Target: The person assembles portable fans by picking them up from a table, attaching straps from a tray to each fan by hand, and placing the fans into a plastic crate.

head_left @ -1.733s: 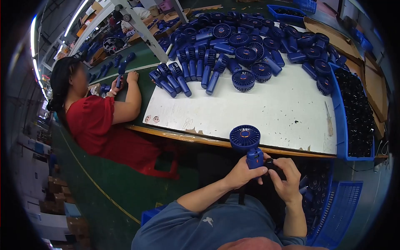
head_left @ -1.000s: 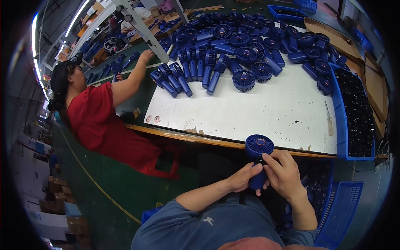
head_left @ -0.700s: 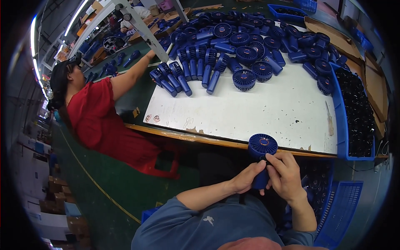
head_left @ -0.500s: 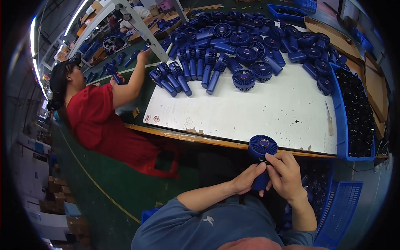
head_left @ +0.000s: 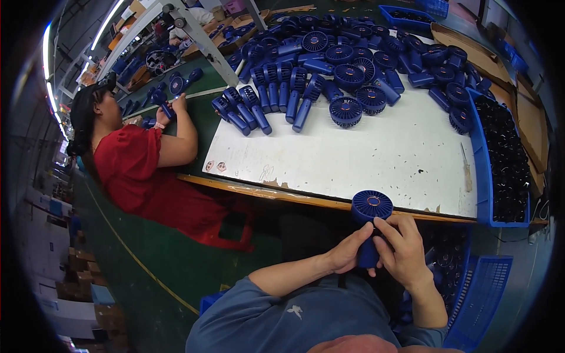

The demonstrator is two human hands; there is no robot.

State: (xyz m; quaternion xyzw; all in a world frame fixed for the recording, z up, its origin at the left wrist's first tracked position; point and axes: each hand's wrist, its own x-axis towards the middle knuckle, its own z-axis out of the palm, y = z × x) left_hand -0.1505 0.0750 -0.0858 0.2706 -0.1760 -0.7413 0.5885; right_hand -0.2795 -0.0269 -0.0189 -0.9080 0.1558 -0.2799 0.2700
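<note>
A dark blue handheld fan (head_left: 372, 205) stands in front of me at the table's near edge, its round grille head up and its handle down between my hands. My left hand (head_left: 348, 252) is closed round the handle, with the thumb pressed near the neck. On the other side, my right hand (head_left: 402, 247) grips the fan too, fingertips at the neck just below the head. A small dark part with a light edge shows at the neck, mostly covered by my fingers.
Many blue fans (head_left: 349, 76) are heaped over the white tabletop (head_left: 329, 156). A blue bin (head_left: 479, 156) of small black parts stands at its right end, beside a screwdriver-like tool (head_left: 465, 167). A co-worker in red (head_left: 126, 153) sits at left. A blue crate (head_left: 485, 294) is low right.
My left thumb has shifted up slightly at the fan's neck, and the fan stays in place. The co-worker's reaching arm has drawn back, now with a fan near that hand.
</note>
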